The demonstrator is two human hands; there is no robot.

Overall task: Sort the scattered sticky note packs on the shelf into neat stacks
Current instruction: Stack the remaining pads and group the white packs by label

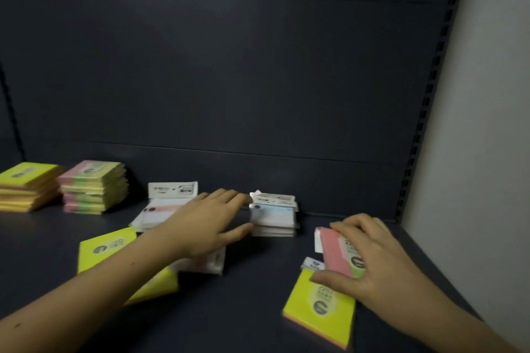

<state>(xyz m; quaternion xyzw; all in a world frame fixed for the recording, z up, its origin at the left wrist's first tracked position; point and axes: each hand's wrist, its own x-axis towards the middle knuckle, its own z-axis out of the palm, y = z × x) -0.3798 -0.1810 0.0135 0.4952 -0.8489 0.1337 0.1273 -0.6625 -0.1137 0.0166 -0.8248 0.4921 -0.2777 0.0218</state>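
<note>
On dark shelf (258,295): left hand (206,223) released beside white stack (274,218) (blurred); right hand (372,261) grasping pink pack (334,249).

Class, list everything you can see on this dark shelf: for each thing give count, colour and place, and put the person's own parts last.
Stack of yellow sticky note packs: one, yellow, far left at the back.
Stack of pink-and-green sticky note packs: one, pink, green and yellow, just right of the yellow stack.
Untidy pile of white sticky note packs: one, white, centre back, partly under the left arm.
Neater stack of white sticky note packs: one, white, centre, at the left fingertips.
Loose yellow sticky note packs: two, yellow, front left and front right.
Pink sticky note pack: one, pink, right, under the right hand.
Dark shelf: one, dark grey.
Left hand: open, reaching to the white stack.
Right hand: gripping the pink pack.
</note>
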